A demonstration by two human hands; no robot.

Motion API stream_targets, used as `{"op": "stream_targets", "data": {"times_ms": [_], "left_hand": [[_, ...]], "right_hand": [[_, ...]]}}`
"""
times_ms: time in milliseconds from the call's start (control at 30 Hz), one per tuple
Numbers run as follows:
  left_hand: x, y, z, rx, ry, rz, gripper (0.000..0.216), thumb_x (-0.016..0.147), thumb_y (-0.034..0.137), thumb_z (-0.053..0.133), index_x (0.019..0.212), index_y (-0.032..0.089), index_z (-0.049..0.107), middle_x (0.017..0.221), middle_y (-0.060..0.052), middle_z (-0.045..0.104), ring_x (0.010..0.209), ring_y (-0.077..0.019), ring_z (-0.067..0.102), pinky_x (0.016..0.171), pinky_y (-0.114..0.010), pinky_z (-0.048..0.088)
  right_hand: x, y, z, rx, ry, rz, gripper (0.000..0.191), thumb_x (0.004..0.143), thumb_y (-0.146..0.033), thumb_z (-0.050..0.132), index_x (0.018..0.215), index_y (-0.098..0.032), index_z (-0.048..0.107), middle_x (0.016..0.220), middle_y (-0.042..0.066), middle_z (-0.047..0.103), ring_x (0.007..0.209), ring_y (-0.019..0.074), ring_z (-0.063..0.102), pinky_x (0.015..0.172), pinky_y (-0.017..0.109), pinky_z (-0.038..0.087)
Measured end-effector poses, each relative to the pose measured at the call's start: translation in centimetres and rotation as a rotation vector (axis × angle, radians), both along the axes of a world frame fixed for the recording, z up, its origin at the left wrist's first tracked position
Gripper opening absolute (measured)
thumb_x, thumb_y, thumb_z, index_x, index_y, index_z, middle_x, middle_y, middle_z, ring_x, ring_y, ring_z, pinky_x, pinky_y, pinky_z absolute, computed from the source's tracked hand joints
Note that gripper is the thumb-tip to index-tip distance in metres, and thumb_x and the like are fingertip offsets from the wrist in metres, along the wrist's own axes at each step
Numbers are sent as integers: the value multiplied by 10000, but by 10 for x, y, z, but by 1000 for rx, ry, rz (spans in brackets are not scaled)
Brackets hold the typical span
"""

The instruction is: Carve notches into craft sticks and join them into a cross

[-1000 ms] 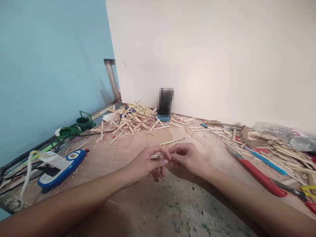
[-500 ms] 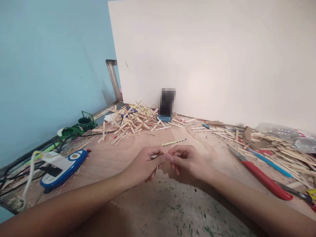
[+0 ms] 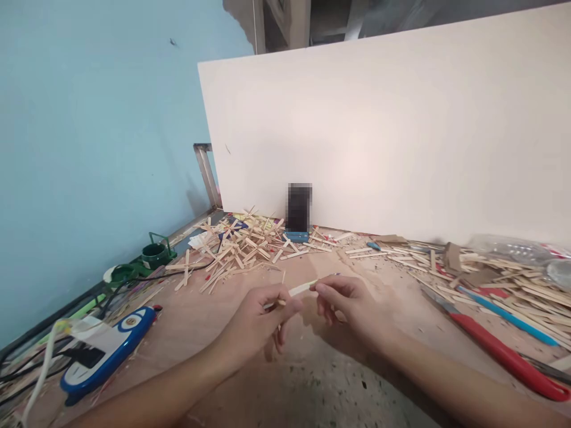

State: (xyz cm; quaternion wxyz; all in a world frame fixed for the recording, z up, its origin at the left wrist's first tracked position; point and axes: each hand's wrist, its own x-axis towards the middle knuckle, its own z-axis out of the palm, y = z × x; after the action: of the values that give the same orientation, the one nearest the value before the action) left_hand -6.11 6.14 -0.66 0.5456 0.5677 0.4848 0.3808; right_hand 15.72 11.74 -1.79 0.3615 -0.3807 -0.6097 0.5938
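Observation:
My left hand (image 3: 264,315) is closed, thumb against fingers, on a thin wooden craft stick (image 3: 281,302). Most of that stick is hidden by the fingers, and a narrow wooden end pokes up above them. My right hand (image 3: 345,302) sits a little apart on the right, its thumb and forefinger pinched together. Whatever lies in that pinch is too small or hidden to make out. Just beyond the fingertips is a slim, pale yellow-green pencil-like piece (image 3: 303,289), blurred and partly covered by the right hand; I cannot tell whether the fingers touch it.
A heap of crossed craft sticks (image 3: 245,241) lies at the back left, near a blurred dark upright object (image 3: 298,207). Loose sticks (image 3: 520,285), a red-handled cutting tool (image 3: 508,353) and a plastic bottle (image 3: 508,246) are right. A blue-white power strip (image 3: 109,351) is left.
My hands have moved apart; their fingertips met before. The view has tilted upward, so the table's things sit lower in the picture.

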Motion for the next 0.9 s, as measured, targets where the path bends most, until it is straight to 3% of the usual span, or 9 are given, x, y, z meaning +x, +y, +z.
{"op": "stream_targets", "data": {"times_ms": [133,300,433,600,700,767,900], "left_hand": [[1,2,-1,168,53,37,550,959,723,674,750,225,568,522,88,433,392,-102,381,378,-205,311],[1,-4,3,647,170,121,498,977,371,743,595,180,489,620,41,455,601,-98,463,587,-199,344],[-4,-17,9,1015,259,83,391,921,134,696,608,176,466,610,45,422,559,-85,370,560,-244,220],[-16,-31,10,1189,432,122,445,919,85,681,621,211,376,583,32,402,554,-128,333,570,-316,217],[-19,-32,8,1275,556,109,428,947,126,673,622,219,410,600,13,444,562,-139,366,585,-329,259],[-15,-28,8,1141,485,59,431,969,172,673,613,211,433,621,11,450,570,-133,390,587,-315,269],[-3,-11,10,429,220,11,456,960,400,708,611,203,490,692,3,482,654,-140,460,619,-274,311]], "right_hand": [[5,9,-8,-28,-53,-44,459,1059,-610,685,926,-171,692,690,-49,620,527,93,520,533,243,454],[3,8,-15,-31,-125,-12,402,1106,-515,667,916,-162,687,726,-45,628,567,92,558,566,241,515],[3,9,-16,-11,-155,10,421,1107,-514,667,873,-164,670,710,-49,616,564,93,552,562,240,505],[3,10,-13,30,-169,26,467,1091,-555,668,813,-179,653,651,-60,579,539,95,510,556,245,466],[1,7,-10,56,-169,32,525,1023,-620,710,722,-195,644,596,-42,558,531,109,496,543,266,414],[0,5,-7,73,-167,31,531,954,-649,751,678,-205,661,580,-13,571,542,129,507,542,292,394],[-3,-4,-3,105,-164,4,398,899,-611,771,878,-214,789,755,40,727,650,171,605,620,313,457]]}}
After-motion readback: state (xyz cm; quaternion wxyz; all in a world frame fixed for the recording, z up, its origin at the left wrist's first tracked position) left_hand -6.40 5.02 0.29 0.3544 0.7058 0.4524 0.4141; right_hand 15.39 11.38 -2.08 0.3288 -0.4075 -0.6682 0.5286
